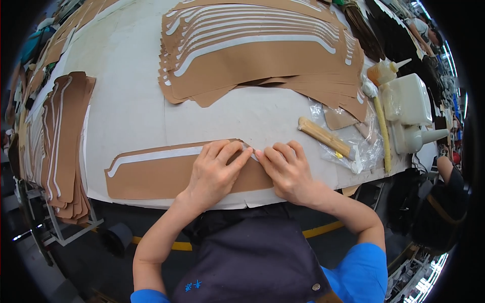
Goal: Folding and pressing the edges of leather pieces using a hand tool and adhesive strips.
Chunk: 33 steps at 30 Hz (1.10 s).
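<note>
A long brown cardboard piece lay flat at the near edge of the white-covered worktable, its long axis running left to right across the person's front, with a white strip following its upper edge. Both hands rested on its right end. The left hand lay palm down on the cardboard, fingers spread only slightly and pressed flat, fingertips reaching the upper edge where the strip ended. The right hand sat just beside it to the right, fingers curled close together, its fingertips at the same corner and nearly touching those of the left; whether they pinched the strip's end could not be told. Most of the piece stretched away to the left of both hands, so the left hand was the nearer one to the uncovered length. Beyond, a fanned stack of similar brown pieces lay well apart, another stack hung at the left, and a brush with a wooden handle and pale glue bottles lay to the right.
</note>
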{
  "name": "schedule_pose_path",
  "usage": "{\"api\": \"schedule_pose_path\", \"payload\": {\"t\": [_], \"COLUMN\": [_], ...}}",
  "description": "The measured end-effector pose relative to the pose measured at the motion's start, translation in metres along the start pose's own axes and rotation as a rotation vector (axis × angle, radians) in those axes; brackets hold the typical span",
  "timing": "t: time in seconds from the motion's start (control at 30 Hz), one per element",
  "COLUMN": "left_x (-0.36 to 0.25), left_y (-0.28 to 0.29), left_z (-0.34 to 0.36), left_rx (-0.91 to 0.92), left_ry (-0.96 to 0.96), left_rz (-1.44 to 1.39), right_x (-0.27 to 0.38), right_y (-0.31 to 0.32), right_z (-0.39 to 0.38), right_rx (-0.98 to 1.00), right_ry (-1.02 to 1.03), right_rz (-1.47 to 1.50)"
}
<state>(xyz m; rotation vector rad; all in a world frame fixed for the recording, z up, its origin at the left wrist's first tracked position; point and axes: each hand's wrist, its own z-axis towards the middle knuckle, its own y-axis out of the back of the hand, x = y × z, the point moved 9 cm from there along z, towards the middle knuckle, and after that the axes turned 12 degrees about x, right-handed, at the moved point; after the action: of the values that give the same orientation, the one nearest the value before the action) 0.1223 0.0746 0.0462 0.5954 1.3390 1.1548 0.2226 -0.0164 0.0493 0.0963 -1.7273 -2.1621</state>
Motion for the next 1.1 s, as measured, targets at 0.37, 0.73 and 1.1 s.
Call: {"api": "schedule_pose_path", "payload": {"t": [0.37,0.73,1.1], "left_x": [0.041,0.082,0.082], "left_y": [0.066,0.098,0.088], "left_z": [-0.096,-0.198,-0.21], "left_rx": [-0.308,-0.576,-0.635], "left_ry": [0.205,0.621,0.638], "left_rz": [0.06,0.132,0.182], "right_x": [-0.037,-0.008,0.096], "right_y": [0.017,0.003,-0.105], "right_z": [-0.003,0.126,0.262], "right_rx": [-0.011,0.298,0.404], "right_ry": [-0.129,-0.042,0.12], "right_rz": [0.131,0.547,0.357]}}
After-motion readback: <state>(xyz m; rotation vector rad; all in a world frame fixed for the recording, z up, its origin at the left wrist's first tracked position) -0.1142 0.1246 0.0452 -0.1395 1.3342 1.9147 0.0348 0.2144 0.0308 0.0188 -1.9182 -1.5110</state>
